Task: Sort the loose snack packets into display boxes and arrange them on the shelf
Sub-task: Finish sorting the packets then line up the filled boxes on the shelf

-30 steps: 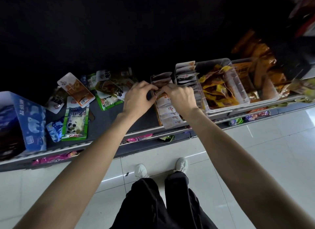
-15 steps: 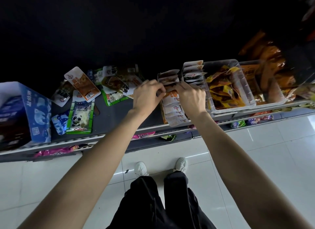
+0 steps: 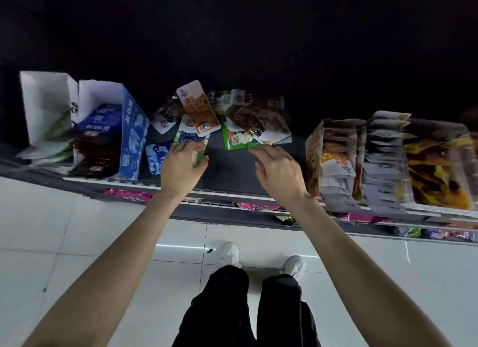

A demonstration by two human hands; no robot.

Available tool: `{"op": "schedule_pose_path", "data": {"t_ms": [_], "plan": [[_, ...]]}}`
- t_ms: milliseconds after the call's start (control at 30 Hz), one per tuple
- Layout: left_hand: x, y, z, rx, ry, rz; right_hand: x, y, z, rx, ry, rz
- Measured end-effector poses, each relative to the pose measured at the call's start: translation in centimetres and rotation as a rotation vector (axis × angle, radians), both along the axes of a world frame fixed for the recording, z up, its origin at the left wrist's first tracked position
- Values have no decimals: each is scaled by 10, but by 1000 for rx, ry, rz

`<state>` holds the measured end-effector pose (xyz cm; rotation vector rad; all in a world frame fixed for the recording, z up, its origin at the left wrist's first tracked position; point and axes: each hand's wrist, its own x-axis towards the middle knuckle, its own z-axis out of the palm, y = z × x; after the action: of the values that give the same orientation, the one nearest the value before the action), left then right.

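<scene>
A dark shelf (image 3: 232, 171) runs across the middle of the view, from 9 o'clock to 3 o'clock, above a pale tiled floor (image 3: 51, 230). At 9 o'clock on it stands a blue box (image 3: 132, 137) holding dark packets, with a white box (image 3: 46, 101) just beside it at its far side. At 3 o'clock, rows of packets (image 3: 382, 165) stand upright in display boxes, orange and white ones nearest the centre, yellow ones farther out. Around 12 o'clock a heap of loose packets (image 3: 248, 119) lies flat on the shelf; an orange packet (image 3: 198, 107) rests tilted on top, and a green-edged one (image 3: 236, 140) lies at the heap's near side. The left hand (image 3: 181, 165) grips a green-edged packet (image 3: 190, 140) at 11 o'clock, fingers on top and thumb curled at its near edge. The right hand (image 3: 278, 168) hovers with loosely spread fingers, empty, its fingertips just beside the green-edged packet at the heap's near side; whether they touch is unclear.
</scene>
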<state>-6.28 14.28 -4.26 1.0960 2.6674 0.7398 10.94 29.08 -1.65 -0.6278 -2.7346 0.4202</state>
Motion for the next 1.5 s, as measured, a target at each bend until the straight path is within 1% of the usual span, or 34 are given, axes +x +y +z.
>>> {"op": "schedule_pose_path", "data": {"t_ms": [100,167,267,367,433,567,700,767,833,867,900,967,1000,1033,1067,1100,1133,1200,1233,1267,1300,1333,1367,1433,1500], "plan": [[-25,-13,-17,-238,1,-50,-54,3,-18,-67,-264,102],[-34,-17,-26,-344,14,-97,-94,2,-28,-89,-339,154],[-37,-21,-34,-394,26,-113,-148,-5,-42,-129,-431,219],[-37,-21,-34,-418,78,-123,-174,-11,-55,-155,-547,199],[-38,-21,-33,-431,99,-134,-170,-14,-63,-115,-564,175],[-38,-22,-31,-423,99,-133,-123,-24,-62,-51,-461,146],[-37,-22,-31,-384,91,-123,-73,-32,-56,14,-503,103],[-37,-23,-31,-388,83,-127,-68,-31,-56,32,-495,78],[-37,-23,-30,-388,76,-131,-78,-26,-56,51,-551,81],[-37,-23,-29,-383,74,-130,-85,-25,-54,94,-592,91],[-36,-23,-28,-376,68,-130,-91,-25,-51,189,-627,128],[-34,-22,-26,-380,40,-123,-96,-24,-43,411,-621,278],[-33,-21,-24,-392,22,-116,-96,-22,-36,460,-611,337],[-31,-20,-21,-384,2,-99,-95,-19,-28,450,-604,339],[-29,-18,-18,-333,-32,-67,-93,-17,-17,390,-567,274],[-25,-16,-12,-237,-101,-23,-90,-14,-6,273,-478,160],[-19,-15,-3,-107,-228,20,-84,-12,4,94,-328,35],[-3,-12,20,171,-604,51,-65,-16,23,-421,72,-156],[6,-11,33,259,-779,32,-52,-19,32,-670,248,-221],[16,-10,44,295,-903,2,-38,-24,40,-873,370,-280],[25,-8,54,301,-973,-39,-24,-29,47,-1035,455,-321],[34,-6,62,300,-997,-85,-10,-32,52,-1141,520,-353],[43,-3,68,297,-989,-129,3,-36,58,-1199,578,-382],[57,5,77,276,-910,-224,31,-35,67,-1192,665,-448],[67,15,81,210,-753,-352,62,-27,74,-1103,720,-487]]}}
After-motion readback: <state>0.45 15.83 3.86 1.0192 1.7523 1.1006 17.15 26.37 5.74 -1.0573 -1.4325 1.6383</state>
